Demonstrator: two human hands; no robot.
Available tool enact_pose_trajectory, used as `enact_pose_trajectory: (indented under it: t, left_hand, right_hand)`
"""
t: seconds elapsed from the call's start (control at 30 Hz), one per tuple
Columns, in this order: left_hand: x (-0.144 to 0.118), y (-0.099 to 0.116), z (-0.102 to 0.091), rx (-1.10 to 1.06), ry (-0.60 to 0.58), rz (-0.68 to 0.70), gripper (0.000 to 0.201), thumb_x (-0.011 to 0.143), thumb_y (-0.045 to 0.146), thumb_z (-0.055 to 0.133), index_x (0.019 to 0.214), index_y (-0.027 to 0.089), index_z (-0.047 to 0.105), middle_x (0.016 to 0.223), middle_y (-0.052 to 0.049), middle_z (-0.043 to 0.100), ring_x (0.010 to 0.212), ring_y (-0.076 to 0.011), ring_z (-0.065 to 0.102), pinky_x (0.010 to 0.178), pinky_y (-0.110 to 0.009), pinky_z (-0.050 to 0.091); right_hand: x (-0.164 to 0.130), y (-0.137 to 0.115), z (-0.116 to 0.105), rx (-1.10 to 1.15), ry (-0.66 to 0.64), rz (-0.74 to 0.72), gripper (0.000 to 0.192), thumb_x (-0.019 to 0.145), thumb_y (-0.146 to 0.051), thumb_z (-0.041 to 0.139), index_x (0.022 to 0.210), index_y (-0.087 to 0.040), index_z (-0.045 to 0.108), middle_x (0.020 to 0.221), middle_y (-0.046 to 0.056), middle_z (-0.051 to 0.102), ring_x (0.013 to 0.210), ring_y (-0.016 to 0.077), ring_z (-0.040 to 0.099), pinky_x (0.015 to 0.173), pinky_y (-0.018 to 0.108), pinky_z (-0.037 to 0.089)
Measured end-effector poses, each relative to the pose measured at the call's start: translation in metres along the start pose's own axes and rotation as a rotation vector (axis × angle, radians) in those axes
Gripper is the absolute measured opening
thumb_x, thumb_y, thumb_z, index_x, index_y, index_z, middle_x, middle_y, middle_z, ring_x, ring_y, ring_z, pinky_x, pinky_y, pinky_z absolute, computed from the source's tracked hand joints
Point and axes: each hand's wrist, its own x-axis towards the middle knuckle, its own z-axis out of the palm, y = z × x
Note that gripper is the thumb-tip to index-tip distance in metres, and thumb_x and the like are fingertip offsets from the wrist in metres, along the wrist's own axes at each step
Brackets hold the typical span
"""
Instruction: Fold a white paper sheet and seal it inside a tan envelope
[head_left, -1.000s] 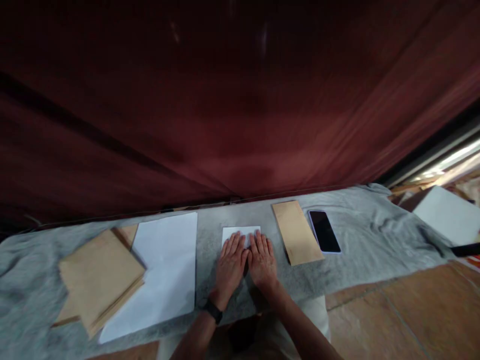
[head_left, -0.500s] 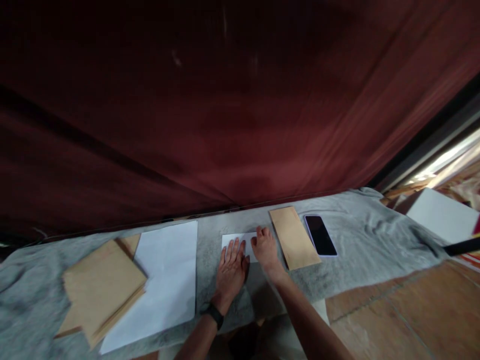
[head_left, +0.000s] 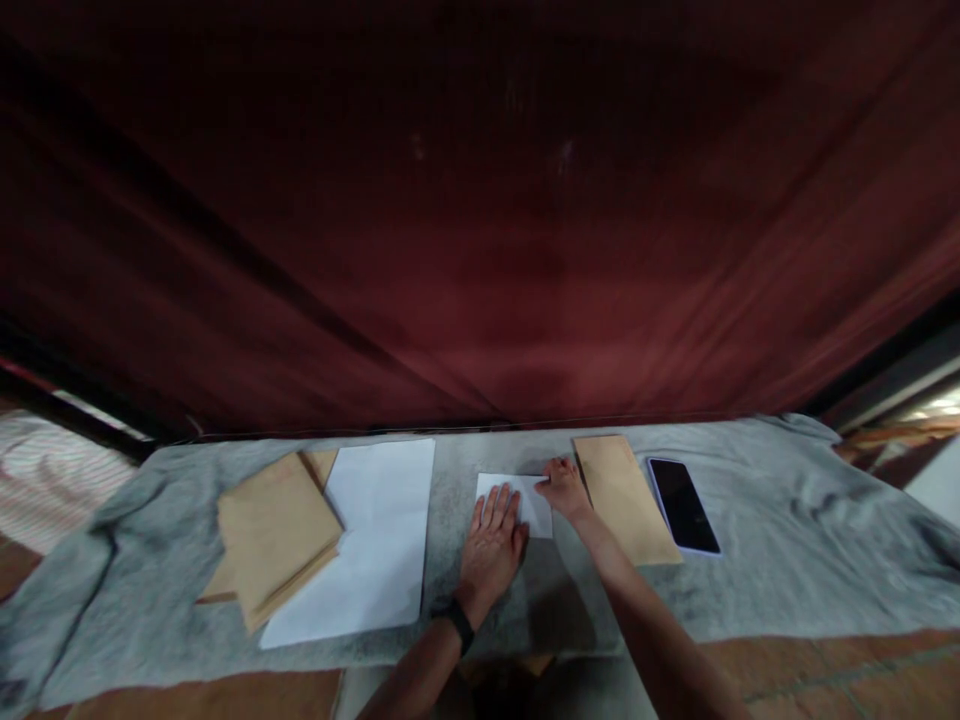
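Pressing flat, the left hand [head_left: 493,545] lies palm down over the left part of a small white paper [head_left: 537,515], fingers extended and slightly spread, thumb out to the side; it grips nothing. A dark wristband [head_left: 454,624] sits on that wrist. The right hand [head_left: 564,487] is at the paper's far right corner, fingers curled and partly closed; whether they pinch the edge or only rest on it cannot be told. The paper lies flat on a counter draped in grey cloth [head_left: 772,560], directly in front of the person, between the larger items on either side.

Right of the right hand, near it: a long brown envelope [head_left: 628,500], set at a slant. Just beside that, a phone [head_left: 684,505] with a dark screen and pale lilac edge, tilted the same way.

Left of the left hand, somewhat apart: large white sheets [head_left: 382,540]. A pile of brown envelopes [head_left: 277,535], unevenly stacked, overlaps their left side.

Behind the counter hangs a dark red curtain [head_left: 480,250]. Tiled floor [head_left: 847,675] shows along the near edge; striped fabric [head_left: 56,480] at far left.
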Motion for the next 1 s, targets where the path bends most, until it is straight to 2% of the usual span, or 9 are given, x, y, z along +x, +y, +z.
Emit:
enact_pose_trajectory:
  t: [0.17,0.33,0.5,0.57,0.67,0.73,0.8,0.93,1.0]
  left_hand:
    - [0.001,0.003,-0.003,-0.009,-0.012,-0.013,0.052,0.103,0.032,0.042,0.153,0.018,0.045,0.162,-0.011,0.044,0.151,-0.027,0.038,0.124,-0.053,0.033]
    - [0.001,0.005,-0.008,-0.057,-0.03,-0.04,0.052,0.104,0.032,0.041,0.153,0.015,0.044,0.161,-0.013,0.044,0.153,-0.026,0.035,0.126,-0.052,0.03]
    - [0.002,0.004,-0.021,-0.085,0.065,-0.117,0.061,0.104,0.033,0.041,0.16,0.013,0.029,0.167,-0.017,0.031,0.157,-0.0283,0.023,0.125,-0.052,0.031]
    - [0.006,0.001,-0.039,-0.048,0.134,-0.176,0.063,0.104,0.032,0.041,0.162,0.015,0.024,0.169,-0.017,0.025,0.159,-0.0301,0.016,0.126,-0.056,0.026]
    - [0.017,-0.005,-0.074,0.063,0.193,-0.189,0.063,0.103,0.033,0.045,0.162,0.018,0.028,0.17,-0.017,0.022,0.159,-0.0353,0.009,0.125,-0.065,0.016]
    - [0.024,-0.011,-0.093,0.122,0.201,-0.13,0.06,0.101,0.03,0.048,0.16,0.023,0.035,0.17,-0.015,0.024,0.159,-0.037,0.008,0.124,-0.069,0.01]
    - [0.025,-0.017,-0.101,0.138,0.144,-0.006,0.06,0.098,0.026,0.052,0.157,0.026,0.04,0.169,-0.012,0.028,0.159,-0.0366,0.011,0.124,-0.07,0.007]
    - [0.007,-0.026,-0.078,0.125,-0.032,0.251,0.053,0.095,0.016,0.05,0.147,0.024,0.054,0.163,-0.008,0.042,0.155,-0.0294,0.029,0.128,-0.06,0.016]
    - [-0.009,-0.027,-0.058,0.122,-0.089,0.282,0.049,0.094,0.01,0.047,0.141,0.02,0.06,0.156,-0.009,0.052,0.15,-0.0258,0.041,0.127,-0.053,0.026]
  right_hand:
    - [0.013,-0.001,-0.012,0.067,-0.179,0.027,0.021,0.075,-0.008,0.063,0.093,-0.016,0.071,0.095,0.007,0.073,0.095,0.0206,0.067,0.088,0.028,0.047]
    - [0.017,0.0,-0.025,0.173,-0.315,0.035,0.013,0.076,-0.012,0.066,0.084,-0.017,0.074,0.087,0.004,0.074,0.087,0.0182,0.068,0.077,0.024,0.049]
    - [0.011,-0.003,-0.046,0.317,-0.365,0.021,0.014,0.086,-0.02,0.06,0.094,-0.018,0.071,0.083,0.0,0.073,0.078,0.0155,0.068,0.069,0.022,0.05]
    - [0.004,-0.004,-0.059,0.419,-0.334,-0.001,0.017,0.092,-0.025,0.054,0.098,-0.019,0.068,0.082,0.0,0.072,0.075,0.0158,0.068,0.067,0.023,0.051]
    - [-0.014,-0.005,-0.075,0.717,-0.132,-0.117,0.017,0.095,-0.031,0.054,0.1,-0.02,0.065,0.098,0.005,0.073,0.091,0.0193,0.07,0.079,0.028,0.055]
    - [-0.032,-0.004,-0.078,0.812,-0.026,-0.175,0.013,0.095,-0.029,0.053,0.099,-0.022,0.063,0.111,0.008,0.072,0.107,0.0209,0.069,0.092,0.032,0.054]
    - [-0.053,-0.001,-0.071,0.808,-0.012,-0.238,0.01,0.093,-0.021,0.053,0.096,-0.023,0.062,0.119,0.009,0.071,0.117,0.0217,0.066,0.1,0.036,0.052]
    - [-0.095,0.013,-0.044,0.759,-0.064,-0.288,0.02,0.086,-0.008,0.051,0.094,-0.023,0.061,0.12,0.01,0.07,0.12,0.0226,0.065,0.101,0.039,0.053]
    - [-0.11,0.022,-0.035,0.725,-0.073,-0.283,0.027,0.084,-0.004,0.047,0.096,-0.023,0.062,0.122,0.01,0.07,0.122,0.0219,0.065,0.103,0.04,0.053]
